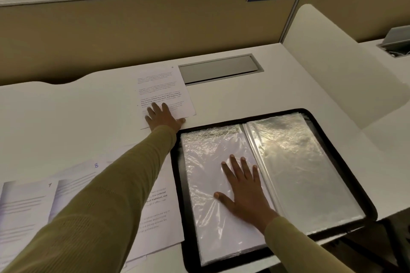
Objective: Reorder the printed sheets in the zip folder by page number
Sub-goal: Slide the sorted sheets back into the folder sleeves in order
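two hands flat and unclenched: left hand (163,117) presses a loose printed sheet (163,93) on the desk (288,86), right hand (243,188) steadies the open zip folder (346,162); sorting step, next likely slide that sheet toward a sleeve.

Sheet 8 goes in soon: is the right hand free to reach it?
Probably not directly: the left arm lies across sheet 8, and the right hand is pressing the folder's plastic sleeve.
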